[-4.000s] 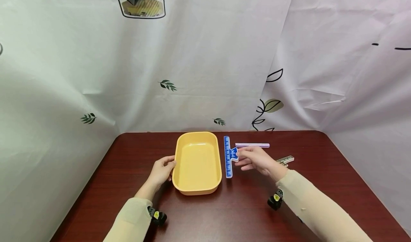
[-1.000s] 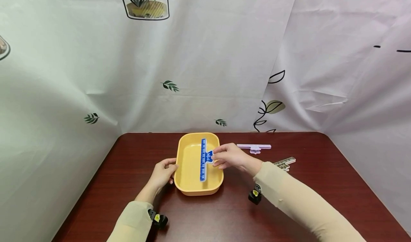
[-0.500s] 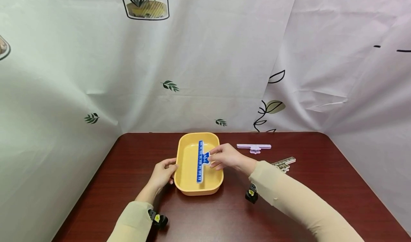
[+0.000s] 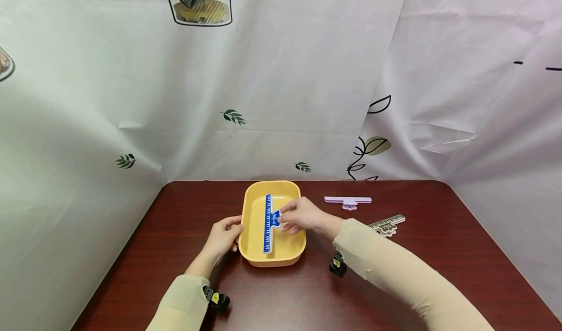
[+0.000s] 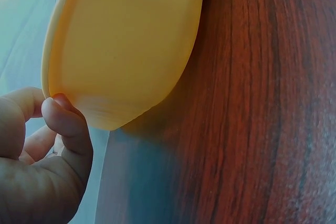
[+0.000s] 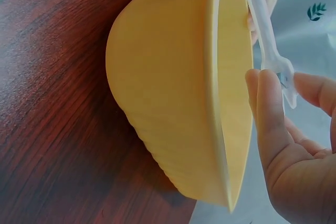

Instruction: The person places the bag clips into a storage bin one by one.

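Two hands of mine are over the dark red-brown table [image 4: 272, 301]. Furthest left, a pale cream left sleeve [image 4: 177, 304] with a black device [image 4: 217, 300] at its cuff leads up to my left hand [image 4: 221, 237], whose thumb and fingers pinch the left rim of the yellow tray [image 4: 287, 250]. The tray stands on the table, its long sides running away from me. Next comes the blue clip [image 4: 268, 223], with a keyboard pattern along its bar; it is above the tray's floor, the bar running lengthwise and its handle pointing right. My right hand [image 4: 304, 215] grasps that handle between thumb and fingertips, reaching in across the tray's right rim. Beyond it, the lilac clip [image 4: 348, 200] lies crosswise near the table's back edge, handle toward me. Last, nearer me and slanted, the black-and-cream clip [image 4: 387, 224] lies on the table, its left end meeting my right sleeve [image 4: 395, 262] in the head view.
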{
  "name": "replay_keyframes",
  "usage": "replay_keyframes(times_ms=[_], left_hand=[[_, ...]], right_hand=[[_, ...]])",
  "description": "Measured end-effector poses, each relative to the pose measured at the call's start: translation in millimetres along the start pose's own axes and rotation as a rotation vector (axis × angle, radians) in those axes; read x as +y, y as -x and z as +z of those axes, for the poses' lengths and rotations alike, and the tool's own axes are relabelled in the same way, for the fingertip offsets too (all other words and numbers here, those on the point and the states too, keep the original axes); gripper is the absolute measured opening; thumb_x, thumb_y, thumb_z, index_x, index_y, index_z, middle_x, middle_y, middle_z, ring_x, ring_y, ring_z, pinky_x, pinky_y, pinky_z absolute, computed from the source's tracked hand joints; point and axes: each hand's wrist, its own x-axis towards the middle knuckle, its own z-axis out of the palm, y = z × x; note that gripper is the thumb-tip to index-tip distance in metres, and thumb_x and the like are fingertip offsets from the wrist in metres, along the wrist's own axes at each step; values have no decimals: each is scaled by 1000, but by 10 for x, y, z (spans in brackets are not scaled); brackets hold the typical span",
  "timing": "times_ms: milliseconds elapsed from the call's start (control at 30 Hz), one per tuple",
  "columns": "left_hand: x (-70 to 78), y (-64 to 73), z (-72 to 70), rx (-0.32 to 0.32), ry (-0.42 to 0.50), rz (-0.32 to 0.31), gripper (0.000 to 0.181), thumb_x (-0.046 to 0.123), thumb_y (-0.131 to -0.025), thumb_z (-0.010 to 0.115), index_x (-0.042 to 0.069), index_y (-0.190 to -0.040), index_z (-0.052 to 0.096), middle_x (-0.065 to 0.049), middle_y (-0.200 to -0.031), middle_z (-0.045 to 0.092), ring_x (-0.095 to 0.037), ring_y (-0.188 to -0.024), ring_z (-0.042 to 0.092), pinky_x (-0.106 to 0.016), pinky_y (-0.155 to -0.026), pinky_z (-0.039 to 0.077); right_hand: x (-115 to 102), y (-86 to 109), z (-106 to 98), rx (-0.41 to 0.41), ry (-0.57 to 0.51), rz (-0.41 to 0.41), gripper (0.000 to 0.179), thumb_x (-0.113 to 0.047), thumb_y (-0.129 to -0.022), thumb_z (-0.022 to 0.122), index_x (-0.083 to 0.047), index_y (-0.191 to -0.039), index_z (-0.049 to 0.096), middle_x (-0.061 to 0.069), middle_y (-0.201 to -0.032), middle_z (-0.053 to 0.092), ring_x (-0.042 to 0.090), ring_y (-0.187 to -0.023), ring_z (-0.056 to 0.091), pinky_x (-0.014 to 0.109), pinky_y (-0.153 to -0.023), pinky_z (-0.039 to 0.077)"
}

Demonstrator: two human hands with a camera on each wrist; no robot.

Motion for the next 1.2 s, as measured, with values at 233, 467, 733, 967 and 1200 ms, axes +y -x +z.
replay_keyframes(times_ms=[233, 467, 733, 967, 1200], left_hand=[[7, 2, 3, 8, -4, -22, 38, 8, -90, 57, -2, -127, 54, -4, -72, 53, -10, -48, 47, -19, -40, 41], [-7, -10, 7, 10, -1, -21, 39, 8, -90, 57, -2, -128, 54, -7, -73, 54, -10, -48, 47, -20, -40, 41], [-18, -15, 1, 11, 4, -20, 39, 7, -90, 56, -1, -128, 54, -9, -72, 54, -11, -47, 47, -20, -40, 41], [-11, -13, -5, 6, 0, -14, 39, 7, -90, 57, -1, -128, 55, -10, -71, 55, -12, -47, 47, -20, -40, 41], [18, 10, -11, -8, 11, -9, 41, 8, -90, 58, -2, -130, 54, -9, -71, 57, -11, -48, 47, -20, -40, 41]], right_hand=[[-37, -33, 57, -13, 17, 19, 38, -11, -83, 68, 6, -116, 60, 13, -92, 68, 18, -70, 70, 35, -61, 58], [-39, -60, 100, -20, 35, 26, 39, -12, -84, 69, 5, -117, 59, 13, -92, 68, 18, -69, 70, 39, -65, 58], [-56, -89, 126, -44, 45, 11, 38, -11, -84, 67, 7, -117, 59, 13, -93, 68, 19, -71, 70, 41, -67, 58], [-54, -122, 151, -45, 53, 20, 37, -10, -84, 67, 7, -116, 59, 14, -92, 68, 22, -73, 71, 38, -65, 58], [-60, -129, 204, -48, 51, 12, 35, -8, -84, 67, 9, -114, 59, 13, -88, 68, 23, -71, 71, 34, -58, 58]])
